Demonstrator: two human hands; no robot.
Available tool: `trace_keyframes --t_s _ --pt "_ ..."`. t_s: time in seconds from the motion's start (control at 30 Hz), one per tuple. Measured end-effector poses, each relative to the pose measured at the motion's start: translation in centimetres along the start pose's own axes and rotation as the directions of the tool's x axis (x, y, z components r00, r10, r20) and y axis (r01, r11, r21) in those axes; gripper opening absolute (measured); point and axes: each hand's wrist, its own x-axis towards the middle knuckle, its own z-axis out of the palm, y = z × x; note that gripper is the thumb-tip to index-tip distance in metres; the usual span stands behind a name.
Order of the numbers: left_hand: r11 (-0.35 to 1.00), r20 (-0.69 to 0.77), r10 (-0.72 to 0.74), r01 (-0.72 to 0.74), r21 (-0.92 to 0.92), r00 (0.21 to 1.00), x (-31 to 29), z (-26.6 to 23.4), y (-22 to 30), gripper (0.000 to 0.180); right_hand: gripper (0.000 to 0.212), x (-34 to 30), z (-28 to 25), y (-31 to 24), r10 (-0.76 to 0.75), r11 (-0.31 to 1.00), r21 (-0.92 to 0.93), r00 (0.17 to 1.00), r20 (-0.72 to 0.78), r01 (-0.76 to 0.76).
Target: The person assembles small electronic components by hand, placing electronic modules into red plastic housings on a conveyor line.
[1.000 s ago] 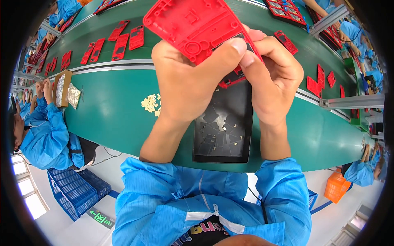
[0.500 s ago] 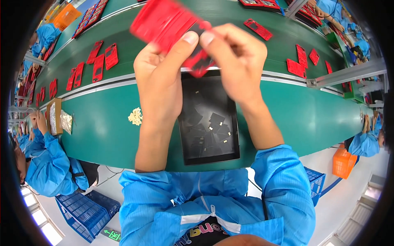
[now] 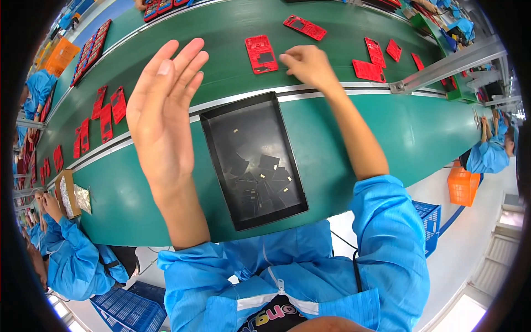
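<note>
My left hand (image 3: 163, 105) is raised to the left of the black tray (image 3: 296, 207), its fingers stretched out and nothing in it. My right hand (image 3: 311, 67) is beyond the tray over the belt, its fingers curled in and nothing visible between them. Just left of its fingertips a red phone frame (image 3: 260, 48) lies flat on the green belt, apart from the hand. The frame has a dark rectangular patch on its lower part. Thin black sheets (image 3: 269, 162), some with small pale tabs, lie scattered in the tray.
More red phone frames lie on the belt, to the right (image 3: 369, 71) and left (image 3: 106, 123). A metal rail (image 3: 448, 69) crosses at right. A cardboard box (image 3: 67, 193) stands at the left by a co-worker in blue (image 3: 77, 243). Blue (image 3: 130, 310) and orange (image 3: 463, 185) crates are on the floor.
Both hands held the red phone frame; it now lies on the belt, let go. My left hand has moved left and opened; the pale heap left of the tray no longer shows.
</note>
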Motion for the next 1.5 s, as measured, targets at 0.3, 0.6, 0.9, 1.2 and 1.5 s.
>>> trace_keyframes --t_s 0.3,0.6,0.9,1.2,1.5 --pt "1.0 0.02 0.007 -0.007 -0.002 1.0 0.4 -0.3 0.2 0.049 0.119 -4.9 -10.6 9.9 0.33 0.778 -0.423 0.876 -0.352 -0.464" --pt "0.957 0.18 -0.171 0.12 0.264 0.969 0.2 1.1 -2.6 0.043 0.117 -6.5 -8.9 0.5 -0.289 0.953 -0.159 0.93 -0.228 0.258" --pt "0.954 0.349 -0.281 0.298 0.005 0.894 -1.1 2.6 -4.4 0.034 0.133 -8.6 -6.7 -10.4 -0.73 0.684 -0.028 0.684 0.002 0.729" --pt "0.985 0.17 -0.153 0.164 -0.057 0.974 1.0 1.7 -2.6 0.031 0.022 -6.8 -7.0 -8.4 -0.645 0.76 0.122 0.763 0.036 0.638" --pt "0.992 0.079 -0.119 0.114 0.06 0.99 1.4 -0.3 -2.4 0.038 0.037 -9.8 4.3 -9.4 -0.584 0.732 -0.023 0.644 0.495 0.681"
